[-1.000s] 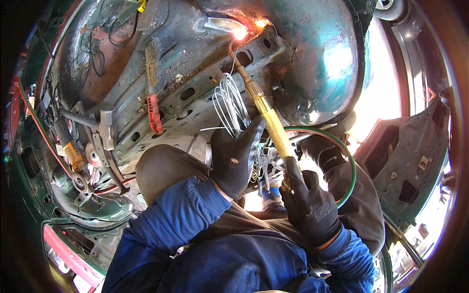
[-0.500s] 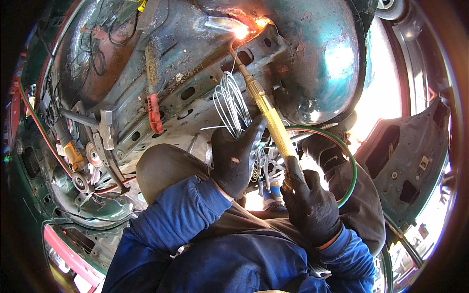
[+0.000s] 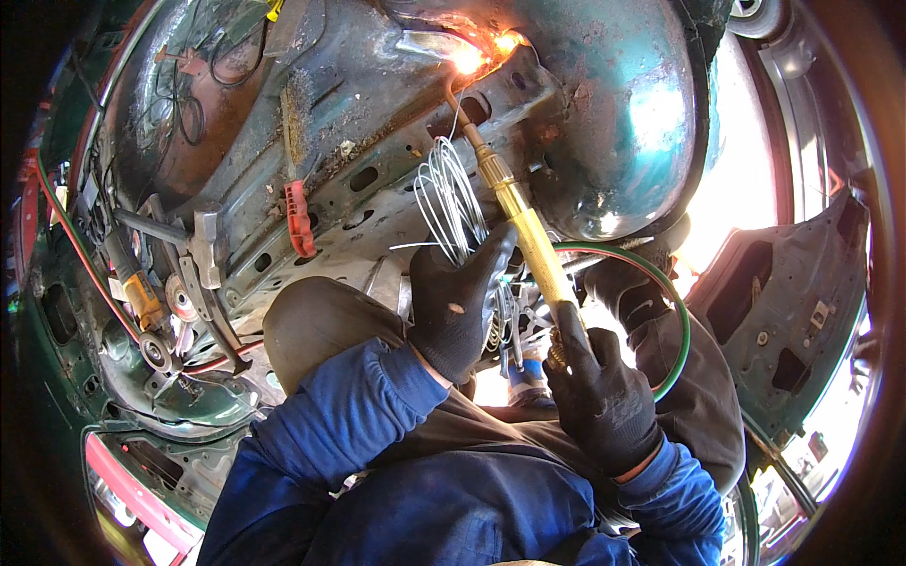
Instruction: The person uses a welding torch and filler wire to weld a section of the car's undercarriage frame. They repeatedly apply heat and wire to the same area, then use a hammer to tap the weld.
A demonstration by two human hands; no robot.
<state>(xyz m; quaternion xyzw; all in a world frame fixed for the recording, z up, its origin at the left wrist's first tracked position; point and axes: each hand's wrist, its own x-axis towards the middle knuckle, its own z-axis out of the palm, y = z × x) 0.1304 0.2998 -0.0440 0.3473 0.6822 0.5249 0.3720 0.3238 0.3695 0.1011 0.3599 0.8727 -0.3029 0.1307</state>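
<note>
My right hand [image 3: 604, 401], in a black glove, is closed round the rear of a brass-coloured gas welding torch [image 3: 528, 231]. The torch points up and away, and its bent tip sits at a bright orange flame [image 3: 469, 60] on the glowing car body metal. My left hand [image 3: 455, 307], gloved too, grips a coil of thin silvery wire [image 3: 447, 193]; its thumb side lies against the torch body. One strand of the wire runs up beside the torch tip toward the flame. Where the palm closes on the coil is hidden.
A red and green twin hose [image 3: 681, 321] loops from the torch past my right knee. On the left lie a red-handled wire brush [image 3: 299, 222], a hammer [image 3: 206, 247] and a yellow-black angle grinder [image 3: 142, 292]. A rounded dark green panel [image 3: 613, 123] bulges at the right.
Almost nothing differs. The torch, the wire coil and both hands hold nearly the same place, and the flame stays at the same spot on the metal.
</note>
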